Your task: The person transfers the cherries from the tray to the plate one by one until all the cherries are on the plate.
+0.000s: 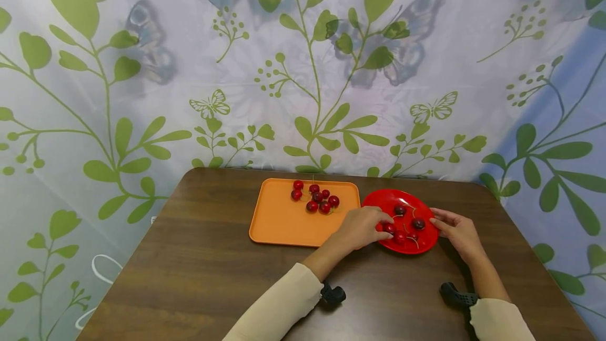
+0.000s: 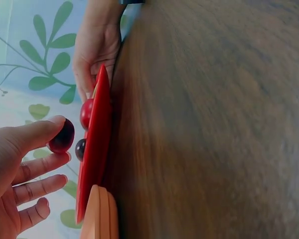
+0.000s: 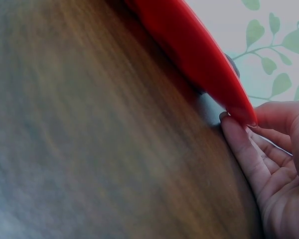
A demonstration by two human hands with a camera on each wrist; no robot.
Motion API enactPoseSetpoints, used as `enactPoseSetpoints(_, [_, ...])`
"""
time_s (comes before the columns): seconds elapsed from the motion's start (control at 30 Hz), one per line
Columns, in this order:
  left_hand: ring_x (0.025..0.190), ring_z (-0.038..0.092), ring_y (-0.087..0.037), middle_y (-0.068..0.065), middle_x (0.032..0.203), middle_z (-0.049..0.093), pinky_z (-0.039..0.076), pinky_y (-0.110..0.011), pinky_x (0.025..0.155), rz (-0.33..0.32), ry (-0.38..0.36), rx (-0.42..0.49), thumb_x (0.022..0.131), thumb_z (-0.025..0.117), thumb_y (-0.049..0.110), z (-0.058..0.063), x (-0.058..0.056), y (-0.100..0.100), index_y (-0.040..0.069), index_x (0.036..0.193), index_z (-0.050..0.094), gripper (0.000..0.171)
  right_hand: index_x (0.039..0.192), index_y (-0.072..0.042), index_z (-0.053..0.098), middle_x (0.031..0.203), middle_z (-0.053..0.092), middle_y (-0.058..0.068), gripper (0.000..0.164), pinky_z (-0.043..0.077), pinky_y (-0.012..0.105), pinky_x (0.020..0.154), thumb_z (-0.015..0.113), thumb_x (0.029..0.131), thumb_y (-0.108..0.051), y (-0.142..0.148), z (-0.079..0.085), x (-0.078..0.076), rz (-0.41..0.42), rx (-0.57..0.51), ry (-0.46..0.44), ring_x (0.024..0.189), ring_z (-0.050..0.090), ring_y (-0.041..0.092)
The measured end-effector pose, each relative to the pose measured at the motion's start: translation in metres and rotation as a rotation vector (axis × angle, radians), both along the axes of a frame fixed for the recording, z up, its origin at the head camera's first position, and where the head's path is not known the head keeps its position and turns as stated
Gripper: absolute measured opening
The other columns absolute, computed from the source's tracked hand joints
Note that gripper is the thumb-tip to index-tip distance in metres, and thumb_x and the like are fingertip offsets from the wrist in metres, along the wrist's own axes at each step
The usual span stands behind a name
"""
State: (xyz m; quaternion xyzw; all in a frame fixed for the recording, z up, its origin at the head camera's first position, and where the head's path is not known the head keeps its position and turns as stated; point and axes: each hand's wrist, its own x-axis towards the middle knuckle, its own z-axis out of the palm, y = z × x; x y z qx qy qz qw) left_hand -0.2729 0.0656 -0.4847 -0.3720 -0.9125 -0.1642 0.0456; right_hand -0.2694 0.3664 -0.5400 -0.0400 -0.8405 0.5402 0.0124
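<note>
My left hand [image 1: 362, 227] pinches a dark red cherry [image 2: 63, 137] between thumb and index finger, and the left wrist view shows it raised off the red plate [image 1: 379, 199]. The other fingers of that hand are spread apart. At the plate's right rim, my right hand [image 1: 459, 233] pinches the edge; in the right wrist view its thumb and fingers [image 3: 240, 137] lie on either side of the rim. Several cherries with stems, one a dark cherry [image 1: 418, 223], lie on the plate.
Left of the plate, and close against it, is an orange tray [image 1: 276, 217] with several cherries [image 1: 317, 197] toward its back right. Both stand on a brown wooden table [image 1: 208, 262]. A leaf-patterned cloth [image 1: 236, 67] hangs behind the table's back edge.
</note>
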Motion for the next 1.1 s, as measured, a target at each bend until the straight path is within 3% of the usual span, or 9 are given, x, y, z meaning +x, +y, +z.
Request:
enactPoseSetpoints(0.33, [0.098,0.061,0.001,0.019,0.111,0.071,0.046,-0.013,0.073,0.039,0.000,-0.046,0.089,0.076,0.046,-0.011,-0.004,0.008,0.035,0.119,0.076,0.031,0.143,0.003,0.054,0.103,0.069,-0.010,0.059,0.058,0.023,0.072,0.068,0.099,-0.034,0.000,-0.001,-0.001,-0.004,0.013,-0.003,0.084,0.066,-0.001])
enactPoseSetpoints(0.6, [0.094,0.060,0.001,0.020,0.112,0.072,0.045,-0.013,0.070,0.047,-0.034,-0.056,0.088,0.078,0.042,-0.014,-0.006,0.012,0.034,0.119,0.077,0.032,0.143,0.005,0.053,0.098,0.067,-0.018,0.060,0.058,0.023,0.073,0.067,0.099,-0.033,0.001,-0.001,0.000,0.004,0.012,0.008,0.084,0.065,-0.001])
enactPoseSetpoints(1.1, [0.095,0.060,0.000,0.020,0.112,0.072,0.043,-0.013,0.071,0.039,-0.043,-0.001,0.088,0.079,0.041,-0.018,-0.007,0.008,0.034,0.119,0.076,0.032,0.143,0.006,0.052,0.096,0.066,-0.020,0.060,0.058,0.023,0.073,0.068,0.099,-0.032,0.001,-0.001,0.000,0.009,-0.006,0.002,0.084,0.065,-0.001])
